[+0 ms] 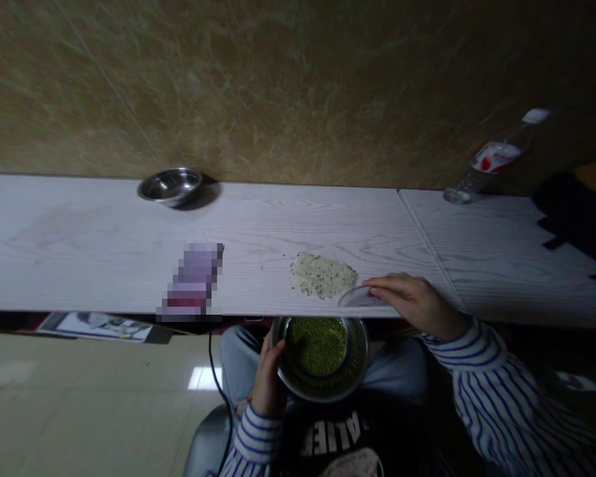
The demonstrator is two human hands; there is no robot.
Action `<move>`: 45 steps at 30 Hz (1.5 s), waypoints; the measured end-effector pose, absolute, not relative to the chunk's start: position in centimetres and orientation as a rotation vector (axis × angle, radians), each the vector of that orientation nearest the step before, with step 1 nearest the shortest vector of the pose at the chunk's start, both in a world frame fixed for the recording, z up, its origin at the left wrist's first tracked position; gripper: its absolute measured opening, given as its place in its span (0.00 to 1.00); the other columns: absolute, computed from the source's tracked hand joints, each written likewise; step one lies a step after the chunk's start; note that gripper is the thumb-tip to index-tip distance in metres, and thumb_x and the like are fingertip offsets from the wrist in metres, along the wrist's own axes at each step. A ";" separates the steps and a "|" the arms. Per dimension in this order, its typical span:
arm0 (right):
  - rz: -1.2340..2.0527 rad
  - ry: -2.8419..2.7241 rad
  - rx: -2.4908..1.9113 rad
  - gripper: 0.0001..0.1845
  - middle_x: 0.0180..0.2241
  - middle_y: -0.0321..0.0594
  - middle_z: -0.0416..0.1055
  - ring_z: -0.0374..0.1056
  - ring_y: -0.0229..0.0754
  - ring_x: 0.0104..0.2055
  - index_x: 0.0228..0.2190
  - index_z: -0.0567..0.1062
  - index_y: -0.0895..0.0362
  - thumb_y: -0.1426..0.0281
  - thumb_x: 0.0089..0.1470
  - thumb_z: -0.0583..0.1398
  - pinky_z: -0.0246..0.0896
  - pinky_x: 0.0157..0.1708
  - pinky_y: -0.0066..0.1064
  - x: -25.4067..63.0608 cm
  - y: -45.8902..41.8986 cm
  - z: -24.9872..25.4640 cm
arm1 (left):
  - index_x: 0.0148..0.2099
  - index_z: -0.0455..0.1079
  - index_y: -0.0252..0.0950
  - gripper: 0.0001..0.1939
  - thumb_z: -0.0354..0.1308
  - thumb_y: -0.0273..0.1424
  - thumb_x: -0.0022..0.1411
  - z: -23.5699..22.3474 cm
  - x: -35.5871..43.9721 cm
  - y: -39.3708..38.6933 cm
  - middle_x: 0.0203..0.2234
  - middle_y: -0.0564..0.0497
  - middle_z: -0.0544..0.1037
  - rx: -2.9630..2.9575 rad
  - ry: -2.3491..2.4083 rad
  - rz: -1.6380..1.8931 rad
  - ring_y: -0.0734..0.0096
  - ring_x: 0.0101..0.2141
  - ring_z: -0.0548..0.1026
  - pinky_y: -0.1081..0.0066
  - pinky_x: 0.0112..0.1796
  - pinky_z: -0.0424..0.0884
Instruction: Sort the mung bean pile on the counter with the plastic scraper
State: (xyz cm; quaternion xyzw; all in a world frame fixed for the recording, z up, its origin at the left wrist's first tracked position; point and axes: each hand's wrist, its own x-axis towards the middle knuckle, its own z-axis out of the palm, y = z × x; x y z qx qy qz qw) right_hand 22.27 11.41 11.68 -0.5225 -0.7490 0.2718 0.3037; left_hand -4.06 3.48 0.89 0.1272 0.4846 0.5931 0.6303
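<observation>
My left hand (268,377) grips the left rim of a steel bowl (358,371), which sits over my lap just below the counter's front edge. Green mung beans (318,346) cover its bottom. Above the bowl, my right hand (417,301) pinches a clear, curved plastic piece (360,297), perhaps a lid or scraper, against the counter. This piece touches or nearly touches the right end of a flat pile of white rice (322,275). Dark green beans are scattered through the rice. My right fingertips partly cover the plastic piece.
An empty steel bowl (171,187) stands at the back of the white counter (258,218). A pixelated, phone-shaped object (191,278) lies near the front edge, a cable (211,358) hanging below. A plastic bottle (494,159) leans at the back right. Something dark (581,218) occupies the far right.
</observation>
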 end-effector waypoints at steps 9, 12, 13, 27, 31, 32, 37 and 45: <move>0.751 -2.104 -1.314 0.13 0.39 0.38 0.84 0.78 0.43 0.41 0.39 0.84 0.48 0.71 0.57 0.61 0.72 0.47 0.34 21.9 15.0 11.0 | 0.53 0.79 0.40 0.23 0.64 0.38 0.55 1.2 -4.1 3.2 0.51 0.44 0.81 0.349 1.171 1.345 0.47 0.58 0.72 0.52 0.59 0.64; 0.750 -2.093 -1.319 0.12 0.38 0.37 0.84 0.78 0.42 0.40 0.39 0.84 0.49 0.71 0.57 0.61 0.72 0.45 0.34 21.5 16.4 10.6 | 0.52 0.79 0.40 0.22 0.65 0.39 0.55 1.4 -4.0 3.2 0.49 0.45 0.82 0.302 1.139 1.351 0.48 0.57 0.73 0.53 0.59 0.64; 0.754 -2.091 -1.323 0.12 0.37 0.37 0.84 0.78 0.42 0.39 0.39 0.84 0.49 0.71 0.57 0.61 0.72 0.44 0.35 21.4 16.8 10.5 | 0.52 0.79 0.40 0.22 0.65 0.38 0.55 1.5 -4.0 3.1 0.49 0.45 0.82 0.295 1.131 1.351 0.48 0.57 0.73 0.53 0.59 0.64; 0.665 -2.031 -1.314 0.13 0.42 0.41 0.83 0.79 0.44 0.43 0.42 0.83 0.53 0.72 0.58 0.60 0.74 0.46 0.34 21.6 15.6 11.6 | 0.53 0.78 0.40 0.23 0.65 0.39 0.55 0.5 -4.3 3.1 0.50 0.45 0.81 0.365 1.146 1.341 0.49 0.57 0.73 0.53 0.60 0.63; 0.552 -2.152 -1.199 0.13 0.40 0.42 0.83 0.79 0.43 0.41 0.43 0.83 0.54 0.72 0.61 0.59 0.74 0.45 0.34 21.0 13.2 10.8 | 0.51 0.79 0.41 0.21 0.66 0.38 0.54 0.0 -4.4 3.2 0.49 0.46 0.82 0.330 1.116 1.319 0.49 0.57 0.73 0.52 0.60 0.63; 0.533 -2.174 -1.181 0.13 0.39 0.42 0.84 0.79 0.43 0.41 0.43 0.83 0.54 0.72 0.61 0.59 0.75 0.45 0.34 20.8 13.0 10.6 | 0.51 0.79 0.41 0.21 0.66 0.38 0.55 -0.1 -4.4 3.2 0.49 0.46 0.81 0.322 1.114 1.323 0.49 0.57 0.73 0.52 0.60 0.62; 0.496 -2.196 -1.147 0.13 0.39 0.42 0.84 0.80 0.44 0.40 0.43 0.83 0.54 0.72 0.62 0.58 0.75 0.44 0.35 20.3 13.9 9.7 | 0.53 0.78 0.41 0.22 0.66 0.38 0.55 0.3 -4.3 3.2 0.48 0.46 0.82 0.308 1.093 1.325 0.50 0.56 0.73 0.52 0.60 0.62; 0.527 -2.170 -1.174 0.13 0.40 0.40 0.84 0.80 0.43 0.40 0.42 0.83 0.53 0.73 0.60 0.59 0.74 0.44 0.35 20.0 17.1 9.9 | 0.54 0.77 0.41 0.22 0.65 0.37 0.56 1.0 -4.1 3.2 0.51 0.46 0.81 0.301 1.090 1.329 0.49 0.58 0.72 0.53 0.61 0.62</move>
